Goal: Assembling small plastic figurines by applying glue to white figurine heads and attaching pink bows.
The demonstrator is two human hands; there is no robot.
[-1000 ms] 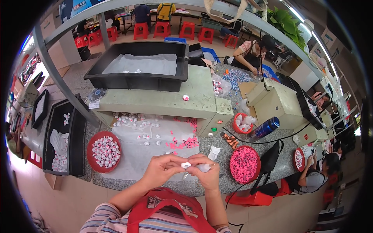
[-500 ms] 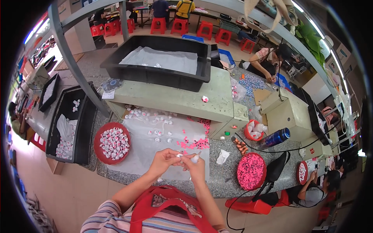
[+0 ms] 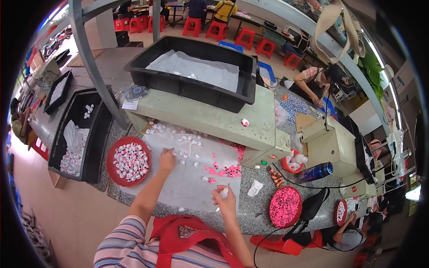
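Speckled grey worktop (image 3: 250, 210), white sheet (image 3: 183, 190), red stools (image 3: 245, 38) beyond, right hand (image 3: 227, 203) gripping white bottle (image 3: 224, 192), left hand (image 3: 167, 160), grip unclear

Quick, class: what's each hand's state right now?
Left hand: fingers partly hidden, cannot be told.
Right hand: closed, holding a small white narrow-tipped bottle.

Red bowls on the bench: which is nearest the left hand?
The leftmost red bowl, heaped with white-and-pink pieces; the others stand past the right hand.

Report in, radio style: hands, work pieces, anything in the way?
Left hand beside white pieces, grip hidden. Right hand holds small white bottle-like item. Loose pink pieces scattered beyond right hand.
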